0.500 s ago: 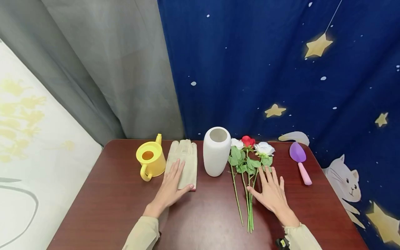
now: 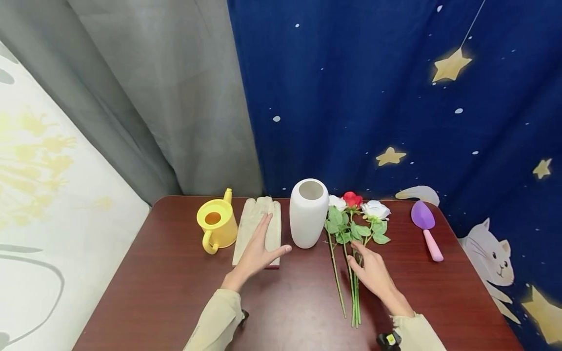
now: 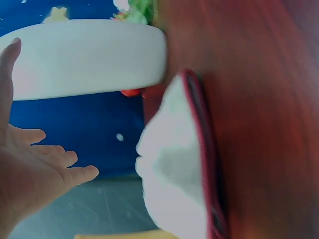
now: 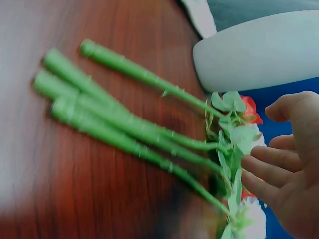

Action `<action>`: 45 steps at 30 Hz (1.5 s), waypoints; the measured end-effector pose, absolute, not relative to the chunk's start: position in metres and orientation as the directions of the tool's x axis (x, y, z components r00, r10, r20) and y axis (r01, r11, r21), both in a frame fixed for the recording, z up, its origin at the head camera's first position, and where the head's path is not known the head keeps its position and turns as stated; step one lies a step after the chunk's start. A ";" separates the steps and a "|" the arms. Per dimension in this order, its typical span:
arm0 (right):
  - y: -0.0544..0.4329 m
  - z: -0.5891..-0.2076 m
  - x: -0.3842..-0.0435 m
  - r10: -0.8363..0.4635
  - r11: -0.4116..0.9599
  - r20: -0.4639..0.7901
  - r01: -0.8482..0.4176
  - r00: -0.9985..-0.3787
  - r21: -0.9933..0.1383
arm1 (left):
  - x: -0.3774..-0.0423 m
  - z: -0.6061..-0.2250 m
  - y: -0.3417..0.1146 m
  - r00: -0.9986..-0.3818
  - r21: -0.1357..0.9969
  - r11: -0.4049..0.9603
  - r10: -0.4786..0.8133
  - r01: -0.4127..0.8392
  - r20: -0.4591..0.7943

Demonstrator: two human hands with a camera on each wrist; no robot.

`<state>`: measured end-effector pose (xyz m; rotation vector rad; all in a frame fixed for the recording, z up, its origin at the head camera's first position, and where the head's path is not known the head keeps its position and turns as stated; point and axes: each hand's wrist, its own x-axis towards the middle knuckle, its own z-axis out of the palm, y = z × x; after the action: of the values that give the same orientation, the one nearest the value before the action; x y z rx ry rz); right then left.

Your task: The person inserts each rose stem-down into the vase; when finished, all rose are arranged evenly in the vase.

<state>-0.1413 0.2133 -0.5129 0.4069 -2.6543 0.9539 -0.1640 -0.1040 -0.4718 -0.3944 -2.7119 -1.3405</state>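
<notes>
Over the near end of a pale work glove (image 2: 272, 231), my left hand (image 2: 254, 256) is held with its thumb spread toward a white vase (image 2: 307, 219). The left wrist view shows that hand holding nothing, its fingers (image 3: 79, 175) apart from the glove. My right hand (image 2: 373, 273) is above the stems of several artificial roses (image 2: 354, 292), with loosely bent fingers. In the right wrist view, its fingertips (image 4: 249, 164) overlap the leaves (image 4: 239, 137), and the stems lie bare of the hand. White and red blooms (image 2: 352, 199) point to the back.
Left of the glove stands a yellow watering can (image 2: 224, 229), spout to the back. A purple trowel (image 2: 423, 217) with a pink handle lies at the right. The brown table (image 2: 175, 292) ends at grey and blue curtains (image 2: 351, 97).
My left hand has turned edge-on and shifted right, its thumb now nearer the vase. My right hand has drawn back slightly and its spread fingers have come together and bent. The head view has swung slightly left.
</notes>
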 end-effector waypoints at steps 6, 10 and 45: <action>0.192 -0.510 -0.155 -0.158 0.668 0.251 -0.291 -0.955 -0.685 | -0.181 -0.451 -0.088 -0.959 0.801 0.528 0.188 0.282 0.213; 0.179 -0.508 -0.169 -0.132 0.659 0.182 -0.223 -0.974 -0.718 | -0.191 -0.437 -0.077 -0.954 0.820 0.490 0.187 0.297 0.234; 0.152 -0.523 -0.201 0.102 0.797 0.018 0.071 -0.995 -0.600 | -0.224 -0.407 -0.034 -0.916 0.839 0.371 0.191 0.399 0.351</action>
<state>-0.2015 0.1521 -0.5227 -0.1412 -2.9315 0.9750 -0.2242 -0.0336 -0.4074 -0.5312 -2.4334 -1.5731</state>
